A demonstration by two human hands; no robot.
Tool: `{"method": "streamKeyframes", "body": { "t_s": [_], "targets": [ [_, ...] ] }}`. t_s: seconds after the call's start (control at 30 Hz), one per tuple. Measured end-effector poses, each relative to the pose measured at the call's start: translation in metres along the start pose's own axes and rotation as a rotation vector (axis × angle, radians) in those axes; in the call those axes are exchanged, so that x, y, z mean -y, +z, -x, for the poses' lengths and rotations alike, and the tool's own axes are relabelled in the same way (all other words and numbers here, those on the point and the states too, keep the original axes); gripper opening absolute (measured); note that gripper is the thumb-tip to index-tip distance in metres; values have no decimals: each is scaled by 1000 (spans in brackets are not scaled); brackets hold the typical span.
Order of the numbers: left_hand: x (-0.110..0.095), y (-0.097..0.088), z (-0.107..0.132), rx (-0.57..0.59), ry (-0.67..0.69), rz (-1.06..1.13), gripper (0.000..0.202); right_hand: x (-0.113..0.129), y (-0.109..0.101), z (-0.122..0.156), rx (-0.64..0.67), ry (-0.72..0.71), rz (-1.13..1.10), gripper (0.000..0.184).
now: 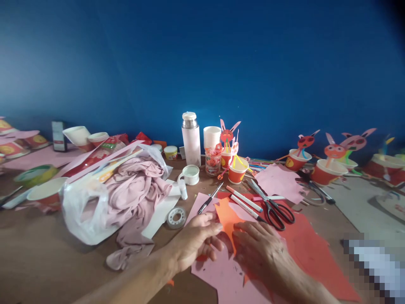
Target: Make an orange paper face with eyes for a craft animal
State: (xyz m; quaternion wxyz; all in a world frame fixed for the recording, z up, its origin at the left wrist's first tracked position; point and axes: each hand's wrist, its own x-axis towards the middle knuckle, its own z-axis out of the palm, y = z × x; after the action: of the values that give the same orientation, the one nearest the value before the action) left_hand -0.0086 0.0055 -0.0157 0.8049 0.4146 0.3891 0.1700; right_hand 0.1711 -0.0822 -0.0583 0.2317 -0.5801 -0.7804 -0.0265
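On the brown wooden table (41, 236), from the left, you have a white plastic bag (84, 211) with a crumpled pink cloth (136, 198) spilling toward your side, and a clear tape roll (176, 217) lies just beyond it. Your left hand (196, 240) is extended, its fingers reach the edge of the orange paper piece (226, 219), but I cannot tell if they pinch it. Your right hand (259, 253) lies open and flat, not clenched, on the pink paper sheet (228, 278) beside the orange piece. A sleeve of loose paper could slide if you press unevenly, because the sheets only lie on each other. The black-handled scissors (278, 213) and the small black craft knife (209, 198) sit near your fingers, so a careless sweep could touch the blades. Further right, the red paper sheet (316, 257) runs under the scissors, and it may drag them if pulled.
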Motion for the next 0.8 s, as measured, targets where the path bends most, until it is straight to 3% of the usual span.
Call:
{"method": "streamKeyframes", "body": {
  "t_s": [0.1,0.23,0.33,0.43,0.5,0.57,0.67,0.8],
  "targets": [
    [2,4,-11,-8,5,-261,35,2,-5,-2,42,-20,-18,22],
    [10,1,-26,-203,101,-590,23,-2,-15,-4,13,-63,-60,21],
    [13,1,-24,-294,290,-591,19,-13,-30,-6,34,26,-103,17],
    [10,1,-12,-304,515,-498,22,-20,-48,-6,254,169,-220,17],
    [10,-1,-2,-286,594,-494,23,-19,-56,-6,414,205,-278,12],
    [15,-5,6,-252,670,-533,24,-14,-58,-4,491,241,-260,13],
    [29,-10,14,-169,845,-589,14,-4,-55,-1,532,258,-220,17],
    [42,-10,14,-22,1046,-666,1,-1,-43,7,499,162,-153,12]
  ]
}}
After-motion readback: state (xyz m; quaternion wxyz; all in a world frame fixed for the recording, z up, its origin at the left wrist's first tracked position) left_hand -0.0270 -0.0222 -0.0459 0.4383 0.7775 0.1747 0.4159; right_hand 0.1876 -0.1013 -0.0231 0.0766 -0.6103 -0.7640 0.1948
